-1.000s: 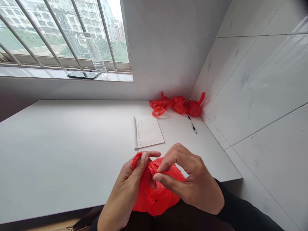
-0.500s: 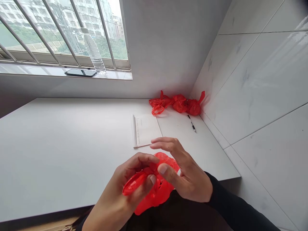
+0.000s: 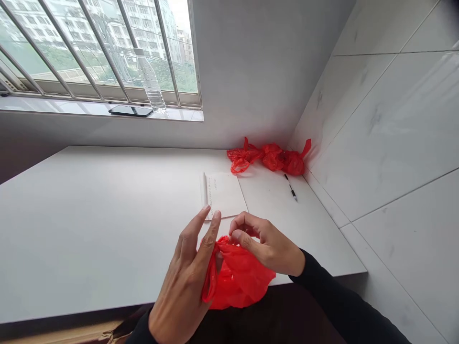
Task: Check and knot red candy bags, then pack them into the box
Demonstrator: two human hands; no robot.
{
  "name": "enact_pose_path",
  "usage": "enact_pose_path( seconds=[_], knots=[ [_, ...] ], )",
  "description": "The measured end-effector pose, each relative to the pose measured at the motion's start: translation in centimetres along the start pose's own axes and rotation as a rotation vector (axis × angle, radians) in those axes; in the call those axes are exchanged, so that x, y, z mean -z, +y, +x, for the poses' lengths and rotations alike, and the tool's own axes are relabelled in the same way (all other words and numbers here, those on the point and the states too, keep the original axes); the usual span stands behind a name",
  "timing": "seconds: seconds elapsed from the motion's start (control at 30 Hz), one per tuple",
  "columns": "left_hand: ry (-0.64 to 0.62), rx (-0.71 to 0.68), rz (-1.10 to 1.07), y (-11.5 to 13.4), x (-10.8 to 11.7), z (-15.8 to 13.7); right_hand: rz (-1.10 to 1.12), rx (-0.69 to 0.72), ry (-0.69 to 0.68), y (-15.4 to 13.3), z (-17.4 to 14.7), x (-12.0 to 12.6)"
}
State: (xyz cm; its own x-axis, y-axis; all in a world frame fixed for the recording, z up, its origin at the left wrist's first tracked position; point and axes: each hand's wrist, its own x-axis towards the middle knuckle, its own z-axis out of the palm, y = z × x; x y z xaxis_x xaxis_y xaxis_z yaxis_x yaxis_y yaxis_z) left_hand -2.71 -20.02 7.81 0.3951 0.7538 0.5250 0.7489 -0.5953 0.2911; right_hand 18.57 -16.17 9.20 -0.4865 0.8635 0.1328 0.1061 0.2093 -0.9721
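A red plastic bag [image 3: 244, 279] hangs between my hands at the front edge of the white table. My left hand [image 3: 188, 270] has its fingers stretched upward, back toward me. A strip of the bag lies along its inner side, held there near the thumb, which is mostly hidden. My right hand [image 3: 263, 241] is curled, thumb and forefinger pinched together at the bag's gathered top. What the bag contains, if anything, cannot be seen.
Several knotted red plastic bags [image 3: 272, 156] lie in the table's back corner. An open notebook [image 3: 226, 193] and a black pen [image 3: 291, 188] rest on the white table [image 3: 107, 224]. A water bottle [image 3: 150, 83] and a phone [image 3: 131, 111] are on the windowsill. A tiled wall [image 3: 405, 157] bounds the right side.
My left hand has turned, its fingers now straightened upward instead of curled round the bag. The right fingers, earlier spread, have closed to a pinch at the bag's top. The view has shifted slightly left.
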Motion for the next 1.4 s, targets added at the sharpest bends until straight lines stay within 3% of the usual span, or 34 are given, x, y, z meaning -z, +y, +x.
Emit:
enact_pose_path(
  seconds=[0.1,0.27,0.37,0.5,0.73,0.93,1.03,1.23,1.33,1.4],
  knots=[
    [-0.007,-0.012,0.021,-0.5,-0.2,-0.5,-0.027,0.023,0.01,-0.1,-0.1,-0.1],
    [0.018,-0.063,-0.067,-1.1,-0.8,-1.0,-0.014,0.083,-0.147,0.2,0.3,-0.2],
    [0.019,-0.074,-0.079,-1.2,-1.0,-1.1,-0.09,0.102,-0.105,0.3,0.5,-0.2],
    [0.07,-0.097,-0.119,-1.3,-1.3,-1.0,0.046,0.06,-0.129,0.6,0.5,-0.4],
    [-0.035,-0.094,-0.039,-0.6,-1.4,-0.6,0.063,0.067,-0.012,0.6,0.5,0.3],
    [-0.124,-0.11,0.136,-3.9,-0.6,-6.4,-0.118,-0.106,0.176,4.3,-2.7,4.4],
    [-0.11,-0.049,0.18,-4.4,-0.5,-8.1,-0.232,-0.201,0.203,5.7,-3.6,4.8],
    [-0.124,-0.019,-0.053,-0.8,-3.3,-3.2,-0.142,-0.042,0.178,4.2,-1.9,1.9],
    [-0.091,0.12,-0.218,-0.2,-3.1,-1.7,-0.174,-0.03,0.246,4.5,-2.4,3.4],
    [-0.044,0.256,-0.24,-0.7,-1.4,-2.3,-0.247,-0.073,0.375,5.3,-2.9,5.8]
  ],
)
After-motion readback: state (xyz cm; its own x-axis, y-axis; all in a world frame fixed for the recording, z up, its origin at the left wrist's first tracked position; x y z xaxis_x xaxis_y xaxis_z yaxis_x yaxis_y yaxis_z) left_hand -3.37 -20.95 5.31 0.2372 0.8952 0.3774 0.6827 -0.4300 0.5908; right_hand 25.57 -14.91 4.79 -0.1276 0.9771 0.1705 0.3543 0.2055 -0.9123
